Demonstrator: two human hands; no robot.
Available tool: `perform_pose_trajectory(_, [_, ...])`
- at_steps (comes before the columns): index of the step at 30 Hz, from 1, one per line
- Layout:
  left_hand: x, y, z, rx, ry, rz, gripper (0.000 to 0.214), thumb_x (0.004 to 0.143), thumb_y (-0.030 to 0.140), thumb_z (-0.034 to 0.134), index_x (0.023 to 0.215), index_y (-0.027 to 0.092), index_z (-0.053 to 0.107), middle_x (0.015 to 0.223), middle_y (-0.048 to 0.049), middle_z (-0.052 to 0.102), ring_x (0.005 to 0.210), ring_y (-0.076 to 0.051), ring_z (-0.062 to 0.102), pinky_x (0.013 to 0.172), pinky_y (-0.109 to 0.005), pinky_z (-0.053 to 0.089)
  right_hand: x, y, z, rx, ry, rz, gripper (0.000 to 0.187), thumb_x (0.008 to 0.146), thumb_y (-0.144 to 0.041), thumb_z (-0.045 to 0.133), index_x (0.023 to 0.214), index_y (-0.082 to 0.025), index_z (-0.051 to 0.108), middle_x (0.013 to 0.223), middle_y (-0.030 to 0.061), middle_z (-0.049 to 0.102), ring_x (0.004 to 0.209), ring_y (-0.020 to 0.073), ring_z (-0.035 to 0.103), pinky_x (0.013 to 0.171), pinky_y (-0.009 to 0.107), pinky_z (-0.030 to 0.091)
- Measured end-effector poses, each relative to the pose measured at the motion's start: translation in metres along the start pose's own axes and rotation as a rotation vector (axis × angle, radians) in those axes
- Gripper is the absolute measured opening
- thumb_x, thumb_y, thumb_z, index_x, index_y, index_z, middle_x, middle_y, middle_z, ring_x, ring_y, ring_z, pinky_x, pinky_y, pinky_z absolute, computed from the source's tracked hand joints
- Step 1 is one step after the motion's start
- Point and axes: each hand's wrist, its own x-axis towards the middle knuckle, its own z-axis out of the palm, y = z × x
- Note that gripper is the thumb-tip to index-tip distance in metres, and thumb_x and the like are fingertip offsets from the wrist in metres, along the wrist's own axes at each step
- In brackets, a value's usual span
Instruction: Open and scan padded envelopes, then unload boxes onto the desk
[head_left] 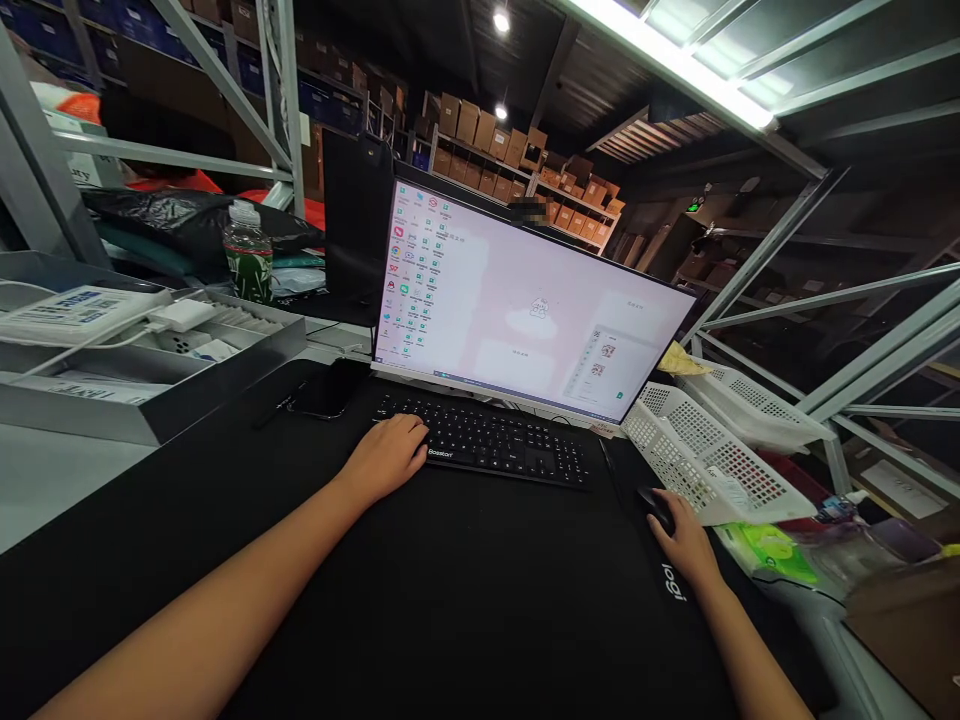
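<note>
My left hand [384, 456] lies on the left end of a black keyboard [504, 446], palm down with its fingers stretched over the keys. At the right, my right hand [686, 540] is wrapped over a black computer mouse [655, 507]. Both keyboard and mouse are on a wide black desk mat [465, 590] with white lettering near the right wrist. Behind the keyboard stands a lit monitor [517, 290], showing rows of desktop icons at its left and a small window at its lower right.
On the left are a grey divided tray [82, 408], a dark phone [324, 392] and a green-labelled bottle [248, 262]. White perforated baskets [709, 465] and a bright green packet [776, 552] sit right of the mouse. Metal shelving with cardboard boxes [487, 130] rises behind.
</note>
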Motion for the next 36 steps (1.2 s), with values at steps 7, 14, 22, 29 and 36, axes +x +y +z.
perform_pose_trajectory(7, [0.0,-0.001,0.0,-0.007,0.002,0.001,0.03,0.095,0.027,0.044,0.105,0.017,0.07,0.121,-0.0146,0.068,0.114,-0.03,0.063,0.097,-0.044,0.052,0.001,0.003,0.002,0.01,0.011,-0.008,0.044,0.094,-0.044,0.052,0.134,-0.025,0.055,0.132,0.0109,0.06,0.126,0.0301,0.059,0.107,0.049,0.049])
perform_pose_trajectory(14, [-0.001,-0.002,0.002,-0.023,0.022,0.005,0.031,0.096,0.028,0.043,0.107,0.018,0.07,0.119,-0.014,0.069,0.113,-0.029,0.064,0.096,-0.043,0.053,-0.001,-0.01,-0.001,0.035,0.025,0.022,0.043,0.095,-0.042,0.051,0.134,-0.025,0.054,0.134,0.0109,0.059,0.128,0.0304,0.057,0.11,0.05,0.048])
perform_pose_trajectory(22, [-0.001,-0.002,0.003,-0.017,0.023,-0.001,0.034,0.096,0.028,0.042,0.11,0.015,0.07,0.12,-0.0153,0.069,0.113,-0.03,0.064,0.097,-0.046,0.054,0.001,-0.004,0.0,0.015,0.005,0.013,0.044,0.094,-0.043,0.051,0.134,-0.025,0.055,0.134,0.0112,0.059,0.127,0.0303,0.058,0.109,0.05,0.049])
perform_pose_trajectory(29, [0.0,-0.002,0.002,-0.009,0.034,-0.02,0.034,0.095,0.029,0.043,0.109,0.017,0.071,0.122,-0.0152,0.069,0.114,-0.03,0.065,0.097,-0.046,0.055,-0.001,-0.009,0.0,0.024,0.028,0.036,0.043,0.094,-0.042,0.051,0.134,-0.026,0.056,0.136,0.0103,0.059,0.127,0.03,0.058,0.107,0.048,0.05])
perform_pose_trajectory(36, [-0.001,-0.003,0.004,-0.003,0.043,-0.024,0.035,0.095,0.03,0.042,0.11,0.017,0.071,0.123,-0.0154,0.069,0.116,-0.031,0.064,0.099,-0.047,0.055,-0.001,-0.012,0.0,0.024,0.035,0.036,0.044,0.093,-0.042,0.052,0.134,-0.025,0.057,0.135,0.0107,0.059,0.128,0.0303,0.058,0.107,0.049,0.05])
